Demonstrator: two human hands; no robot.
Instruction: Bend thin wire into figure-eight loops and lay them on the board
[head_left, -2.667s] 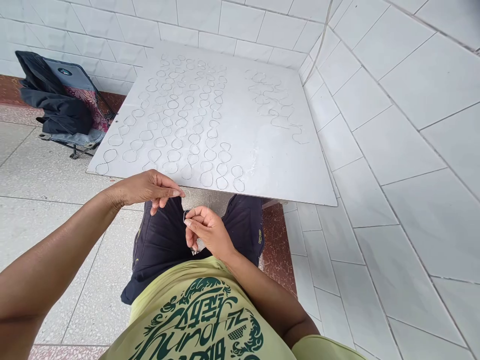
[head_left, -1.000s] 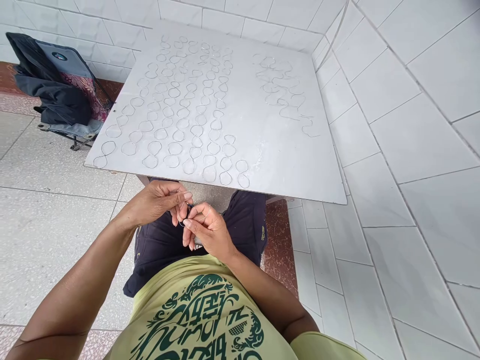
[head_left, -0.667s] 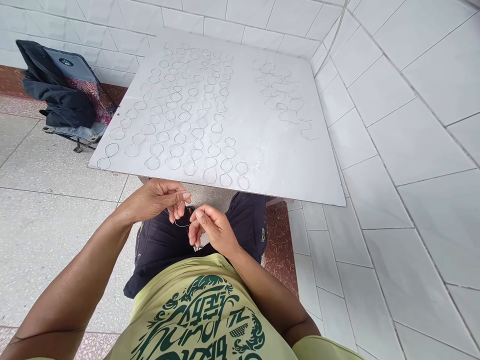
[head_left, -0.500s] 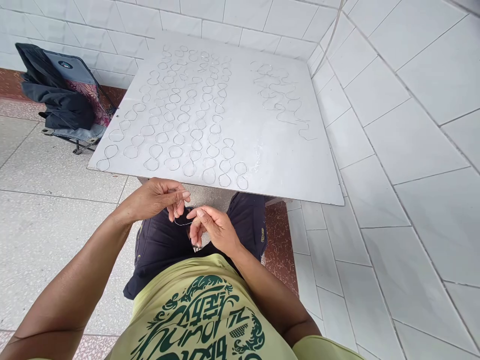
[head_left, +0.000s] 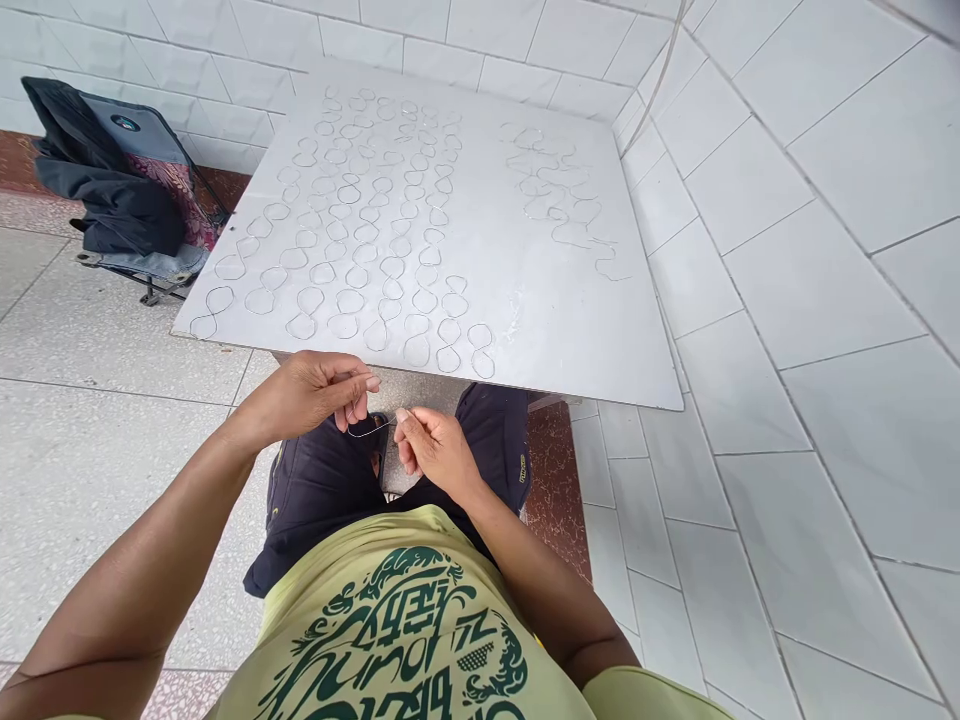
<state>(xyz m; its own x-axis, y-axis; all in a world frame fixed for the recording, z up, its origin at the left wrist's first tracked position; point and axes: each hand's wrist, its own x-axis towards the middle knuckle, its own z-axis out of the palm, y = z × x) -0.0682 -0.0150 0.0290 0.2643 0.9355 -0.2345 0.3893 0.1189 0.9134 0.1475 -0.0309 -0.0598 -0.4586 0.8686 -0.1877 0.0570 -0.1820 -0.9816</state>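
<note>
My left hand (head_left: 311,390) and my right hand (head_left: 433,452) are together over my lap, just below the near edge of a white board (head_left: 570,330). Between them runs a thin wire (head_left: 369,430), bent in a shallow curve. Each hand pinches one end of it with thumb and fingertips. On the board lie several rows of wire figure-eight loops (head_left: 360,250), and further right a looser group of wavy bent wires (head_left: 559,200).
A folding chair with dark clothing (head_left: 120,190) stands on the tiled floor at the left. A white tiled wall (head_left: 787,250) runs close along the board's right side, and another behind it. My dark trousers and green shirt fill the bottom.
The hands have drawn slightly apart and the wire between them has gone from a tight loop to a flatter, stretched curve. The view shifted a little.
</note>
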